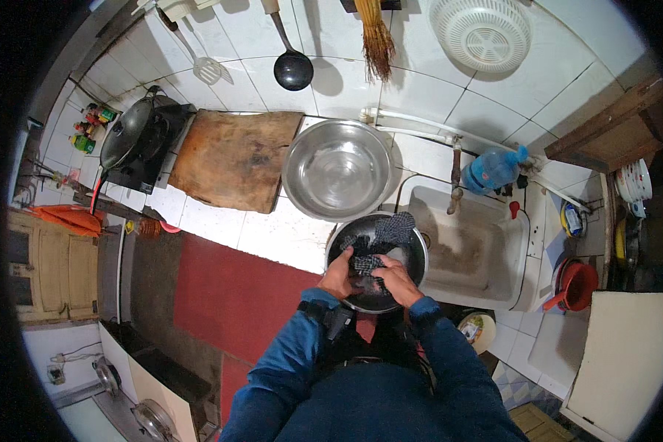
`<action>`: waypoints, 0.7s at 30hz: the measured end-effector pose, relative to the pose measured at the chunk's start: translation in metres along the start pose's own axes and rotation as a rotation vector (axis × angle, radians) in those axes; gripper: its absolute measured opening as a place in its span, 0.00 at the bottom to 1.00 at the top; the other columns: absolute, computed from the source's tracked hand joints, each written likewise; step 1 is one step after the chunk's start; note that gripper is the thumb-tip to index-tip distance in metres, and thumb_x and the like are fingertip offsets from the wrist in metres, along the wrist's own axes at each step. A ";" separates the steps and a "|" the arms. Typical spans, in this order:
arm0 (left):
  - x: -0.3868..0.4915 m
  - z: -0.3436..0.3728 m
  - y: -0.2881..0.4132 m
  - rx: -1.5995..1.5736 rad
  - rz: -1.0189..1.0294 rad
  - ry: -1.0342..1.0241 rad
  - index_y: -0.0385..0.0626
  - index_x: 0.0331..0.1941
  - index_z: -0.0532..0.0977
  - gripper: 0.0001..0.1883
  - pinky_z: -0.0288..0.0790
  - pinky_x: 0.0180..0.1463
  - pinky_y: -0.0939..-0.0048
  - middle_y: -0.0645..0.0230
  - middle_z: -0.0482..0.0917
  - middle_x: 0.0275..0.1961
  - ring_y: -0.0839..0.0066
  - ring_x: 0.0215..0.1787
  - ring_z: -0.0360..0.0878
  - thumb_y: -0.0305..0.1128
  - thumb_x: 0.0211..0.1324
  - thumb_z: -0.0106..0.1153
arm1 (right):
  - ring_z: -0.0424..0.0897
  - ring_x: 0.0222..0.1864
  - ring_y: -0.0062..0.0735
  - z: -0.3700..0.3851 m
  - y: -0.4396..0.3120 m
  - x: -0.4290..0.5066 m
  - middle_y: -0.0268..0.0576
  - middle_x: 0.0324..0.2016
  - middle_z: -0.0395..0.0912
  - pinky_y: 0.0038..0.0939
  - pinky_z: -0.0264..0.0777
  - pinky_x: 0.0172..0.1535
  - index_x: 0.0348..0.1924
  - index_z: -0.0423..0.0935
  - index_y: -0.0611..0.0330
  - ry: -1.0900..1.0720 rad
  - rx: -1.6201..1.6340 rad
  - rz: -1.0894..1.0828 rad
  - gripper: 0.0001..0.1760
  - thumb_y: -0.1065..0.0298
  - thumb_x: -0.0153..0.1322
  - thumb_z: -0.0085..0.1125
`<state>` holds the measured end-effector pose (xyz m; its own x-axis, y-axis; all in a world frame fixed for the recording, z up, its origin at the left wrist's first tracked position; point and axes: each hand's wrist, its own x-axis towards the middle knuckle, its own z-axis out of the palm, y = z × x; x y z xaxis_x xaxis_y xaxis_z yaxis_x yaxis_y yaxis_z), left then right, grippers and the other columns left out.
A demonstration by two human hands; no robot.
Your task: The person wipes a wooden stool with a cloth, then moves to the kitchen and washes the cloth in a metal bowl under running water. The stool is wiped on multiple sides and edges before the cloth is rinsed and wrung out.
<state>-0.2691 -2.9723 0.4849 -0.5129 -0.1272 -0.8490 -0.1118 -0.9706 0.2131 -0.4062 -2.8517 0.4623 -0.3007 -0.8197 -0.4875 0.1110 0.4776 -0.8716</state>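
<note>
A dark checked cloth [395, 227] lies bunched inside a round metal pan [377, 302] with a dark interior, directly in front of my body. My left hand [338, 276] grips the cloth from the left, thumb on top. From the right, my right hand [398, 280] pinches the same cloth with thumb and fingers. Part of the cloth drapes up against the pan's far wall. My hands and the cloth hide much of the pan's bottom. Just behind the pan, a wide stainless steel basin [337, 171] rests on the white tiled counter [265, 235].
To the right is a sink [475, 243] under a tap [455, 182], with a blue plastic bottle [492, 170] behind it. A wooden cutting board [235, 160] and a lidded wok [135, 132] stand left. A ladle [293, 70] hangs on the wall; red dippers [577, 284] sit far right.
</note>
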 end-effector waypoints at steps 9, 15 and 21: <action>-0.019 0.007 0.000 0.924 0.717 -0.380 0.33 0.70 0.70 0.39 0.65 0.76 0.65 0.52 0.74 0.72 0.63 0.72 0.74 0.36 0.56 0.73 | 0.83 0.39 0.30 -0.020 -0.085 -0.061 0.41 0.37 0.85 0.34 0.78 0.44 0.53 0.82 0.65 0.018 -0.095 -0.241 0.21 0.54 0.79 0.65; -0.014 -0.009 -0.008 0.062 0.279 0.007 0.39 0.76 0.61 0.36 0.68 0.73 0.36 0.53 0.68 0.75 0.51 0.73 0.70 0.33 0.69 0.63 | 0.78 0.56 0.68 -0.033 -0.029 -0.021 0.63 0.57 0.76 0.56 0.74 0.58 0.59 0.77 0.64 0.381 -0.665 -0.167 0.21 0.60 0.77 0.62; -0.009 0.006 -0.022 0.094 0.135 0.304 0.50 0.78 0.57 0.34 0.69 0.68 0.29 0.55 0.69 0.74 0.51 0.72 0.71 0.43 0.75 0.58 | 0.73 0.61 0.67 -0.007 0.030 0.015 0.61 0.66 0.67 0.56 0.70 0.63 0.65 0.73 0.58 0.451 -0.902 -0.165 0.26 0.64 0.75 0.64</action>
<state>-0.2668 -2.9485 0.4904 -0.2531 -0.3221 -0.9122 -0.1452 -0.9196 0.3650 -0.4136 -2.8476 0.4287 -0.5971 -0.7903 -0.1376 -0.6624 0.5825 -0.4711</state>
